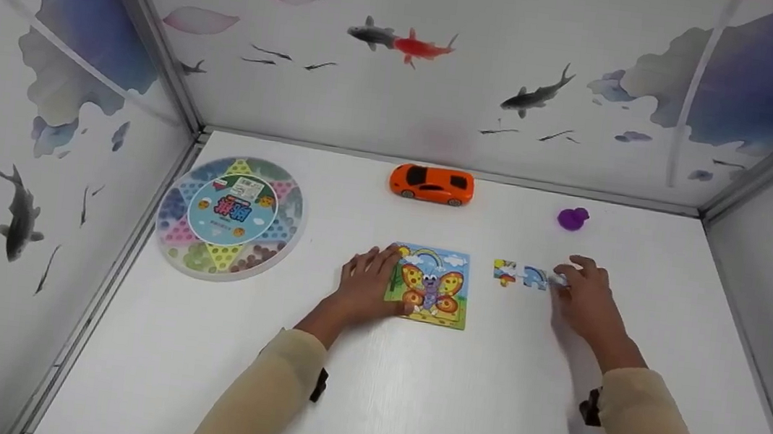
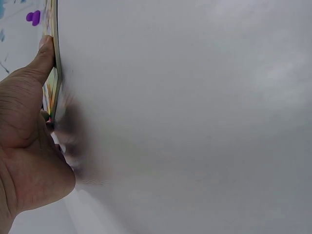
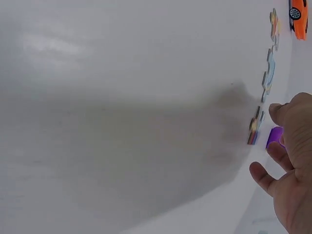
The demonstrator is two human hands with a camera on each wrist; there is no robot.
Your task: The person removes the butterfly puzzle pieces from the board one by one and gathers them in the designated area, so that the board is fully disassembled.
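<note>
In the head view my left hand (image 1: 369, 288) rests on the left side of a square butterfly jigsaw puzzle (image 1: 450, 264). Its thumb lies by the lower edge and its fingers reach the upper left corner. The left wrist view shows the thumb of the left hand (image 2: 31, 112) against the puzzle's edge (image 2: 56, 83). My right hand (image 1: 588, 302) is over the right end of a row of loose jigsaw pieces (image 1: 534, 277). The right wrist view has the nearest jigsaw piece (image 3: 254, 127) on the table, beside the parted thumb and fingers of the right hand (image 3: 295, 151).
A round Chinese checkers board (image 1: 232, 219) lies at the left. An orange toy car (image 1: 432, 184) stands at the back, and a small purple toy (image 1: 572, 218) sits behind the right hand. Printed panels wall the white table (image 1: 439, 398) at the back and sides.
</note>
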